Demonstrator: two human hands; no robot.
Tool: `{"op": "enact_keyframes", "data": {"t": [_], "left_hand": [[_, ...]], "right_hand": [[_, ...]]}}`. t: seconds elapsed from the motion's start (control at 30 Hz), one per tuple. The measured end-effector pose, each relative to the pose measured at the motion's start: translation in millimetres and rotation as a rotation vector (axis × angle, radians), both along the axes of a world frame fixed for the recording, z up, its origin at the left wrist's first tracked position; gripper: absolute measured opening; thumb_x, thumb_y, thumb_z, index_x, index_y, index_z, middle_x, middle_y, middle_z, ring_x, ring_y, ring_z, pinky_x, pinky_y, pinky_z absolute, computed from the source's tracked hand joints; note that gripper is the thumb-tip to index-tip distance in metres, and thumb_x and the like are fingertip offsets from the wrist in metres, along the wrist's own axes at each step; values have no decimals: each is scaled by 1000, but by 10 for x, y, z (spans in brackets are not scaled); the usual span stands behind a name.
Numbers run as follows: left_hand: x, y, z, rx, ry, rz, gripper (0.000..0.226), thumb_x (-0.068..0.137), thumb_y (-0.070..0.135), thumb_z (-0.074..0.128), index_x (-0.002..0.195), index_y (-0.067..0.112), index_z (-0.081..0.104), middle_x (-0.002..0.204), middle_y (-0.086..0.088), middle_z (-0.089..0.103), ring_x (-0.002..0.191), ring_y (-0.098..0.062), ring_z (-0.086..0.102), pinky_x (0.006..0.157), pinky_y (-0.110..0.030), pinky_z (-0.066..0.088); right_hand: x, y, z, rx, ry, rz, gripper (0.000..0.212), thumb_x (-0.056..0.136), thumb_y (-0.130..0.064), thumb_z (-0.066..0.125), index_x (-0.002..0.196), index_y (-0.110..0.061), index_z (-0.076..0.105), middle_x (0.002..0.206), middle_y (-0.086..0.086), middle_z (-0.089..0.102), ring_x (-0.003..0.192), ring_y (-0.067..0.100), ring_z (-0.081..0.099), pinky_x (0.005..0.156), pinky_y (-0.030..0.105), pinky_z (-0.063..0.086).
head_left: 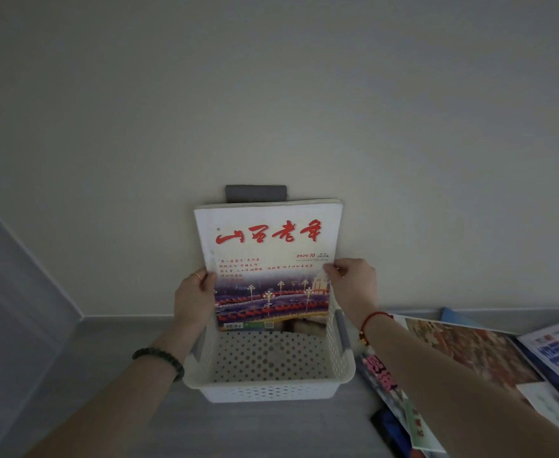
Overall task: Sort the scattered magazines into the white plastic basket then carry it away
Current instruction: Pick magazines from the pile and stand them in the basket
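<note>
**Two arms, one magazine, one basket**

Two bare arms reach out from the bottom of the view. The left wrist has a dark bead band and the right wrist has a red string.

The left hand holds the left edge of a magazine, with its fingers curled round it. The right hand pinches the right edge. So both hands are gripping the same magazine. It stands up tall, with big red letters on its cover. Its top edge looks thick, so it may be more than one. I cannot tell.

The bottom of the magazine is already down inside the white basket, at the far side. The basket sits on the grey floor, close to the wall. Something pale shows low in the basket by the magazine's foot, but it is too dim to name. A small grey thing pokes up behind the magazine.

More magazines lie spread out flat, just right of the basket.

I think this is the sorting step, and it is not done. Next, the hands should let the magazine settle so it does not flop over. Then they can let go and reach right for another one. Carrying comes last.
</note>
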State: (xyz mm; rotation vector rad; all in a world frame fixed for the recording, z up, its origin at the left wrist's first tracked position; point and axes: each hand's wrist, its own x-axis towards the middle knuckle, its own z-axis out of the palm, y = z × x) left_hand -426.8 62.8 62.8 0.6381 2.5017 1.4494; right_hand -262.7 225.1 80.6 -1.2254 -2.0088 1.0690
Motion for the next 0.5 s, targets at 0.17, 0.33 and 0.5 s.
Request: {"op": "enact_keyframes", "data": {"t": [0.17, 0.33, 0.5], "left_hand": [[207, -1, 77, -20, -85, 55, 44, 94, 32, 37, 122, 1, 49, 124, -18, 58, 93, -25, 55, 70, -23, 38], [620, -139, 131, 182, -182, 111, 45, 93, 27, 43, 133, 8, 37, 135, -11, 47, 111, -26, 51, 83, -29, 39], [1156, -164, 230, 217, -183, -101, 36, 92, 22, 45, 126, 9, 47, 111, -5, 56, 110, -26, 55, 96, -44, 45]], "right_hand": [[194, 64, 79, -16, -90, 163, 31, 89, -15, 53, 118, -7, 57, 112, 9, 65, 84, 13, 56, 71, 11, 42], [889, 238, 94, 44, -97, 134, 31, 85, -11, 56, 116, -12, 60, 107, 7, 67, 82, 11, 57, 72, 10, 41], [1901, 465, 25, -35, -34, -10, 29, 83, -11, 58, 112, -15, 62, 91, 1, 65, 74, 13, 60, 51, 10, 45]]}}
